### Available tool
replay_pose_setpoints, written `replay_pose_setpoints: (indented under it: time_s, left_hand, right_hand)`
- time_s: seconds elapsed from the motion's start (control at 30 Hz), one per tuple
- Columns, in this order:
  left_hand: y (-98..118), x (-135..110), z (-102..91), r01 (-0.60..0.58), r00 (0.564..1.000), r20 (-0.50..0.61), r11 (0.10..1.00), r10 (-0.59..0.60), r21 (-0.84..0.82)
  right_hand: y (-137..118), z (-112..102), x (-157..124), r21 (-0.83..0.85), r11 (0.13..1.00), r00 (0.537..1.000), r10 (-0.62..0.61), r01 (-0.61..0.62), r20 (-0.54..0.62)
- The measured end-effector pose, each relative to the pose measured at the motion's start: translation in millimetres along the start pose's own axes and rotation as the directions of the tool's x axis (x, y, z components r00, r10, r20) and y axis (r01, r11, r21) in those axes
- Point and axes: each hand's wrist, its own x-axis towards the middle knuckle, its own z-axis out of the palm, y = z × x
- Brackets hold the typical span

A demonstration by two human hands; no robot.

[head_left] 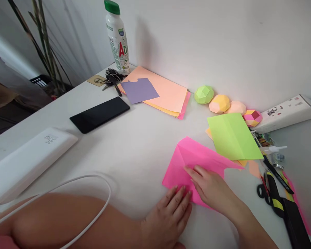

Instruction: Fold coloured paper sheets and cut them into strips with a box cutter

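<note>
A bright pink sheet of paper (194, 157), partly folded, lies on the white table (134, 138) in front of me. My left hand (168, 216) lies flat, fingers stretched out, with the fingertips on the sheet's near edge. My right hand (212, 186) rests on top of the pink paper, fingers pressed down along a fold. Neither hand grips anything.
A folded green sheet (233, 136) lies right of the pink one. Paper polyhedra (219, 103) sit by the wall. A stack of coloured sheets (158, 91), a bottle (117, 38), keys (112, 77), a black phone (100, 114), a white device (28, 160) with cable, scissors (265, 188) and pens are around.
</note>
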Motion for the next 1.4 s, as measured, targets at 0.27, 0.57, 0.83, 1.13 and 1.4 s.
replay_pose_setpoints:
  time_s: [0.27,0.57,0.83,1.13,1.4]
  left_hand:
    - [-5,0,-1.9,0.015,1.0,0.004,0.999,-0.015,-0.036]
    - [0,-2,-0.2,0.06,0.998,0.029,0.998,-0.059,-0.025]
    - [0,-3,3.2,0.071,0.997,-0.014,0.995,-0.07,0.073]
    - [-1,-3,2.5,0.078,0.996,0.025,0.995,-0.08,0.058]
    - [-4,-3,4.4,0.063,0.998,0.013,0.997,-0.064,0.047]
  right_hand:
    - [-12,22,-46,0.297,0.932,0.978,0.199,-0.206,0.055]
    - [-22,16,-15,0.544,0.795,0.919,0.381,-0.269,-0.102]
    - [-14,21,-19,0.739,0.623,0.925,0.38,-0.256,0.0]
    - [-3,3,-43,0.556,0.805,0.979,0.173,-0.204,0.109]
    - [-18,34,-57,0.145,0.97,0.979,0.2,-0.193,-0.032]
